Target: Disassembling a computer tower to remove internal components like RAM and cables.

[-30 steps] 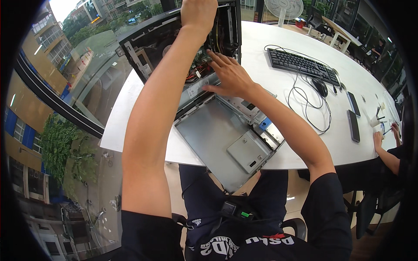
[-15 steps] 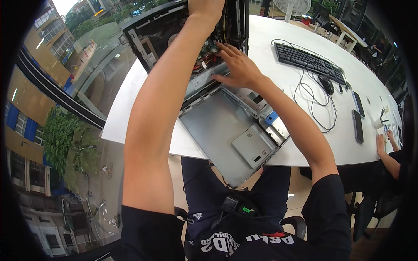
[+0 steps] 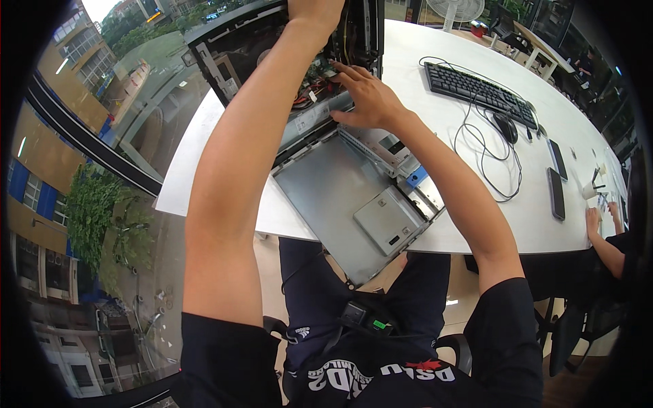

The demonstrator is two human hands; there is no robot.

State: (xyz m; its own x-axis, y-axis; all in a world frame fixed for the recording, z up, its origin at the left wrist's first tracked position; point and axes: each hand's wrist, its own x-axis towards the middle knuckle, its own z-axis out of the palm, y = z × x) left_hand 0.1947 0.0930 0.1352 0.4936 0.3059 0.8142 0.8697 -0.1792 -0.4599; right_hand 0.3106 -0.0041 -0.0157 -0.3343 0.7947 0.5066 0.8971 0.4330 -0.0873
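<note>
A desktop computer case [image 3: 297,136] stands with its inside exposed at the far edge of the view. Its circuit board and red and black cables [image 3: 311,95] show between my arms. My left hand [image 3: 316,12] reaches across the top of the case; the upper frame edge cuts off its fingers. At the case's near side is my right hand [image 3: 371,102], thumb apart and fingers stretched toward the cables and board. No held thing is visible in it, and whether the fingertips touch a part is unclear. A flat metal side panel [image 3: 320,194] lies below the case, overhanging the table edge.
On the white table [image 3: 422,224] to the right lie a black keyboard [image 3: 476,92], a mouse [image 3: 505,127] with looped cable, and two dark phone-like slabs [image 3: 556,194]. Another person's hand [image 3: 594,221] rests at the far right. A window borders the left.
The whole view has shifted slightly, with case, panel and table sitting a little further left and up. My right fingers look slightly more bent; both hands keep their places at the case.
</note>
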